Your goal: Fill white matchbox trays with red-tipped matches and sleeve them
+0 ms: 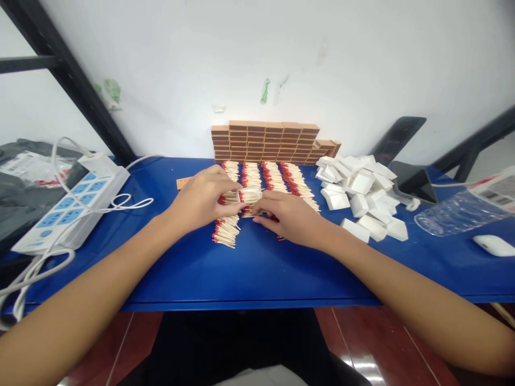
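Rows of red-tipped matches (pixel 281 179) lie on the blue table (pixel 249 268) in front of me. My left hand (pixel 201 199) is closed around a small white matchbox tray (pixel 249 195) filled with matches, held just above the rows. Facing it, my right hand (pixel 292 217) pinches matches at the tray's right end, its fingers curled together. A loose bunch of matches (pixel 226 231) lies below my left hand.
A stack of brown matchbox sleeves (pixel 269 142) stands against the wall. A heap of white trays (pixel 362 190) lies to the right, with a phone (pixel 414 181), a clear plastic bag (pixel 454 214) and a white mouse (pixel 494 245). A power strip (pixel 72 206) with cables lies at left.
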